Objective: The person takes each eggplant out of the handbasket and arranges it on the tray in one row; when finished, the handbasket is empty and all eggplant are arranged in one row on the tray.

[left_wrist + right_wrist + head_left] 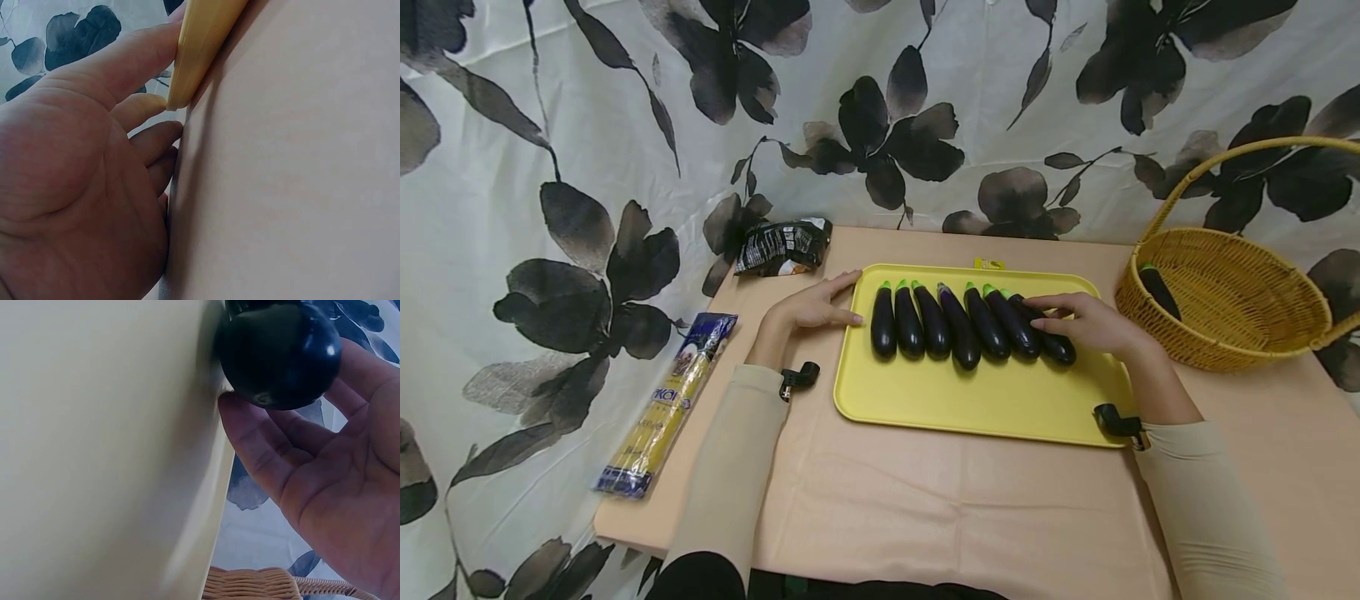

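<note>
Several glossy dark eggplants (955, 325) with green stem ends lie side by side in a row on a yellow tray (955, 400). At the right end of that row, my right hand (1086, 323) holds the last eggplant (1059, 350) between thumb and fingers, partly covering it. The right wrist view shows the rounded end of this eggplant (281, 356) within the fingers, close to the tray surface. My left hand (808, 307) touches the tray's left rim with fairly straight fingers. In the left wrist view, its thumb lies against the tray edge (200, 56).
A wicker basket (1225, 350) with a tall handle stands right of the tray, one eggplant (1159, 292) inside. A packet of spaghetti (666, 408) lies along the table's left edge. A black bag (784, 247) and a small yellow packet (988, 264) are behind, before a floral cloth.
</note>
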The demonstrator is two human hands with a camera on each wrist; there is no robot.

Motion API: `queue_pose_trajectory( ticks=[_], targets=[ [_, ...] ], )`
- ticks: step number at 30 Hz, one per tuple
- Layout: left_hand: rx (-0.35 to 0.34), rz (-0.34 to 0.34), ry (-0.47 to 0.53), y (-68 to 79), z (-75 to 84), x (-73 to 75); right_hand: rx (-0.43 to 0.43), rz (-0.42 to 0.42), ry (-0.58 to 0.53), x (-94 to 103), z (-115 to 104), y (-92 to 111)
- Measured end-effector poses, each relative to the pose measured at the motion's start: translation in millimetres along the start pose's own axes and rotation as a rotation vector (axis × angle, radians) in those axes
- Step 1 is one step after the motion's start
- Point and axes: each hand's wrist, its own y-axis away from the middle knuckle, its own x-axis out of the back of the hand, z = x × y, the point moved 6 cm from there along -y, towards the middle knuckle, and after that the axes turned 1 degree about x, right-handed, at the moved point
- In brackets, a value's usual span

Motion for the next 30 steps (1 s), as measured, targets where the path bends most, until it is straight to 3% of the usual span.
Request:
queue_pose_trajectory(
  ticks=[5,10,21,30],
  targets=[
    [-0.007,0.003,0.002,-0.3,0.0,-0.8,-0.003,0.000,-0.017,1.1,0,1],
    [-0.008,0.003,0.000,-0.4,0.1,-0.6,-0.063,0.026,-0.008,9.0,1,5],
    [-0.005,-0.006,-0.006,-0.1,1.0,-0.1,-0.094,0.212,-0.033,44.0,-1,24],
    [-0.002,-0.005,0.002,0.3,1.3,0.3,-0.102,0.415,-0.057,67.1,2,41]
  ],
)
